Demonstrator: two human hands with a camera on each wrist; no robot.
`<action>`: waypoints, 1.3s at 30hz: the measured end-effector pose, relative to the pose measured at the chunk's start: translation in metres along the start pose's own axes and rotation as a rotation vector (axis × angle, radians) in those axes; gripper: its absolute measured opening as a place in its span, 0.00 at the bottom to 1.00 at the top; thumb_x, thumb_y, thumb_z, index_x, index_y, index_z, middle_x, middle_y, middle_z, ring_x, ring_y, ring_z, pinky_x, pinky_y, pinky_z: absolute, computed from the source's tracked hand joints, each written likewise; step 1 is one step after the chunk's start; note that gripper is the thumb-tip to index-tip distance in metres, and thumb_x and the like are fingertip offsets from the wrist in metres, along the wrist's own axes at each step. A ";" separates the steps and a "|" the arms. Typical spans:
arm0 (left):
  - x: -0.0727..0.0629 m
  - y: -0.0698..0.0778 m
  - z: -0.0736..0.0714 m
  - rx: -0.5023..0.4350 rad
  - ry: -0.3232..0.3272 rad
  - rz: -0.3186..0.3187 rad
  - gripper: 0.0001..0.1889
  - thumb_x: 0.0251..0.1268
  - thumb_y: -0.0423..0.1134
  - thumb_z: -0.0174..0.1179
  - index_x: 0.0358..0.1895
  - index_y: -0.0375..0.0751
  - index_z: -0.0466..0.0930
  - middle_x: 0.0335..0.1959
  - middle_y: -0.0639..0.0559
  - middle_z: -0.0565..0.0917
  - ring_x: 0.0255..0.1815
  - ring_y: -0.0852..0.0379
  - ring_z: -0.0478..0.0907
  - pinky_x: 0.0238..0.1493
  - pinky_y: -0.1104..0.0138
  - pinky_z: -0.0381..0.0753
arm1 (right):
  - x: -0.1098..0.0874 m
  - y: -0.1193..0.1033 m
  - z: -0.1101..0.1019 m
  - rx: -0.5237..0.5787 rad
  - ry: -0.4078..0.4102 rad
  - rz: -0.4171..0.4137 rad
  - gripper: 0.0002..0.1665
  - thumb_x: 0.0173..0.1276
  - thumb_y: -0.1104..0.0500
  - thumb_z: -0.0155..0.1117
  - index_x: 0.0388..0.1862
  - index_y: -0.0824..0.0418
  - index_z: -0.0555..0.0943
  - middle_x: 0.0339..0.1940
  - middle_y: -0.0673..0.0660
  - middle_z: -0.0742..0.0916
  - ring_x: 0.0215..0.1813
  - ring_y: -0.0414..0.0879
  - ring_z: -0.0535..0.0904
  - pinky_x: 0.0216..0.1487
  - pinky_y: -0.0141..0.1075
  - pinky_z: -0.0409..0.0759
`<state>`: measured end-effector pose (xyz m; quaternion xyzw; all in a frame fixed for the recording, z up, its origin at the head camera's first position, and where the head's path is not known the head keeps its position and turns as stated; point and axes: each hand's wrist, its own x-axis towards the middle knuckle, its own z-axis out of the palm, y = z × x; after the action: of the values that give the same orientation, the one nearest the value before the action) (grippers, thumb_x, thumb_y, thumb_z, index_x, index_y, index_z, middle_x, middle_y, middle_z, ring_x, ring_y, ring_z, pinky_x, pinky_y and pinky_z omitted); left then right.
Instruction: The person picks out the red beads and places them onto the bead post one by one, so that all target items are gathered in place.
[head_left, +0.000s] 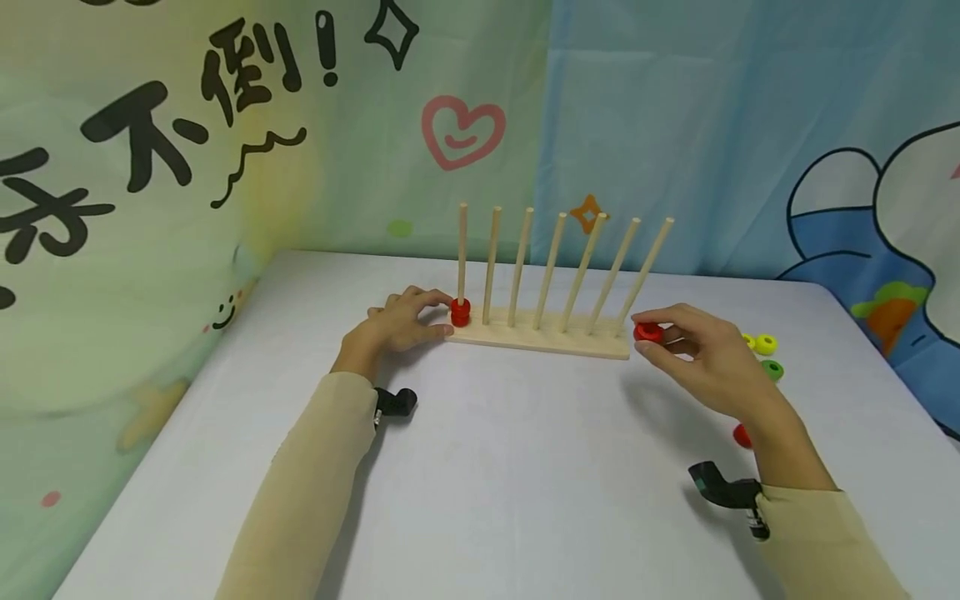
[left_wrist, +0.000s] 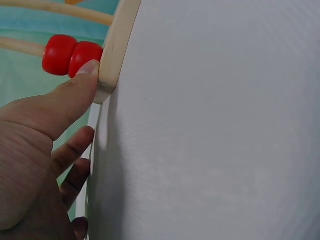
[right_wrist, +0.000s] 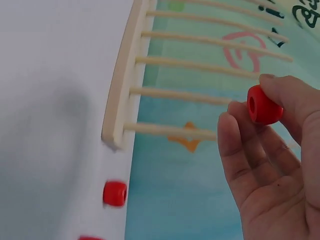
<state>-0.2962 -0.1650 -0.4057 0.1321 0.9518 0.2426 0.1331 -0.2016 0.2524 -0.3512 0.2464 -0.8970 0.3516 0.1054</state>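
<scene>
A wooden peg stand (head_left: 540, 340) with several upright pegs stands on the table. Two red beads (head_left: 461, 313) are stacked on its leftmost peg, down at the base. My left hand (head_left: 401, 323) holds the stand's left end, the thumb in front and the index finger reaching behind; in the left wrist view the thumb (left_wrist: 75, 95) lies against the base end and the lower bead, while the other fingers hang free. Beyond the stand's right end, my right hand (head_left: 701, 350) pinches a red bead (right_wrist: 264, 105) between thumb and fingers, raised above the table, with its hole visible.
To the right of the stand lie loose beads, partly behind my right hand: yellow (head_left: 766, 344), green (head_left: 772, 370) and red (head_left: 742, 436). A printed cloth (head_left: 480, 50) hangs behind the white table (head_left: 510, 483).
</scene>
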 end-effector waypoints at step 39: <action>0.000 0.002 0.001 0.014 0.004 -0.012 0.28 0.65 0.62 0.59 0.68 0.72 0.66 0.72 0.51 0.62 0.69 0.42 0.57 0.58 0.39 0.56 | 0.064 -0.051 0.037 0.252 -0.098 -0.145 0.19 0.65 0.63 0.70 0.55 0.52 0.84 0.41 0.48 0.84 0.27 0.47 0.77 0.28 0.35 0.72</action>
<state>-0.2951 -0.1629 -0.4058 0.1268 0.9545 0.2355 0.1319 -0.2304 0.1716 -0.3255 0.3386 -0.8296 0.4406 0.0550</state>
